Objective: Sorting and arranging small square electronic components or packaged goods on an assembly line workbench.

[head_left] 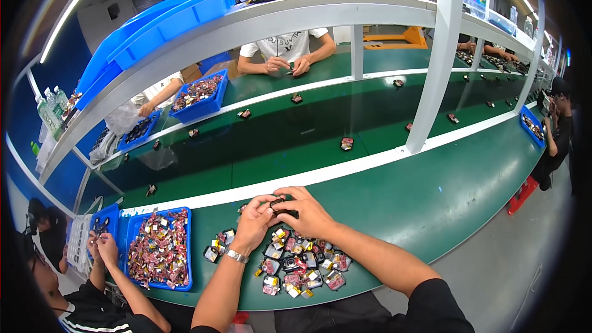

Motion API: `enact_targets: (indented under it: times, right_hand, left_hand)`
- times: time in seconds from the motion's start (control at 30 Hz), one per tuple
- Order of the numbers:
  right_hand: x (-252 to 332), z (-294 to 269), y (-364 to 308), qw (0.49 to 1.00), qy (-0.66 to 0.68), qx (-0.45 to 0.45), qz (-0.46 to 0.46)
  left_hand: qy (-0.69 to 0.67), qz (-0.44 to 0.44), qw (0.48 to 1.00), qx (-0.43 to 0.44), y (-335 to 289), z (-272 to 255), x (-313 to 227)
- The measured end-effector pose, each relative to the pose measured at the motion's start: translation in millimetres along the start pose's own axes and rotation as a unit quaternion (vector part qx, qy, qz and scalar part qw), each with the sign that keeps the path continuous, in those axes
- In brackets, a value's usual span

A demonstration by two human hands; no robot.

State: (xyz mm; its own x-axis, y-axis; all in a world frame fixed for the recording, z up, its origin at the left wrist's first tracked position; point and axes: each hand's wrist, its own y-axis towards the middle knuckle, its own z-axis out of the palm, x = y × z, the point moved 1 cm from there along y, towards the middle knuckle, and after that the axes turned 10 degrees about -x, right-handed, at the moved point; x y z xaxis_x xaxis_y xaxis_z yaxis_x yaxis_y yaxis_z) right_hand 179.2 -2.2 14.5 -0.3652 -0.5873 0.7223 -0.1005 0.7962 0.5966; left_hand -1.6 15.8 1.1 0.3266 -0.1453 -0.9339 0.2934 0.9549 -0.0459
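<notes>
Both my hands meet over the green bench, fingers closed around a small black plastic casing [286, 212]. My left hand [254, 221], with a metal watch on its wrist, grips the casing from the left. From the right, my right hand [310, 214] has its thumb and fingers on the same piece; its underside is hidden by the fingers. Just below the hands lies a pile of open black housings [301, 261] carrying red circuit boards and silver and yellow battery-like parts. A smaller cluster of similar housings [217, 246] sits left of my left wrist.
A blue bin [189, 271] full of red boards and yellow-taped parts stands to the left, beside a co-worker's hands [102, 245]. Beyond the white rail [320, 176], a green conveyor belt [271, 163] carries scattered units. A white shelf post [430, 68] rises from the rail. Others work opposite.
</notes>
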Motion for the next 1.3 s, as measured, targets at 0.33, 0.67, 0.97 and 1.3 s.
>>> enact_targets:
  times: [0.33, 0.67, 0.97, 1.3]
  right_hand:
    - [-1.7, 0.5, -1.9, 0.999, -0.022, -0.003, -0.043]
    - [7.5, -5.3, 5.8, 0.993, -0.070, -0.080, -0.060]
    - [16.8, -1.1, 3.5, 0.985, -0.131, -0.065, -0.095]
    - [10.7, 5.9, 2.6, 0.965, -0.181, -0.097, -0.161]
  left_hand:
    - [0.008, 0.012, 1.000, -0.026, 0.1, 1.8, 1.2]
    - [-0.001, -0.006, 1.000, -0.030, -2.5, 12.0, -4.8]
    - [-0.009, -0.016, 0.999, -0.040, -2.8, 6.6, -2.9]
    - [0.004, -0.010, 0.999, -0.045, -1.5, 7.0, -2.0]
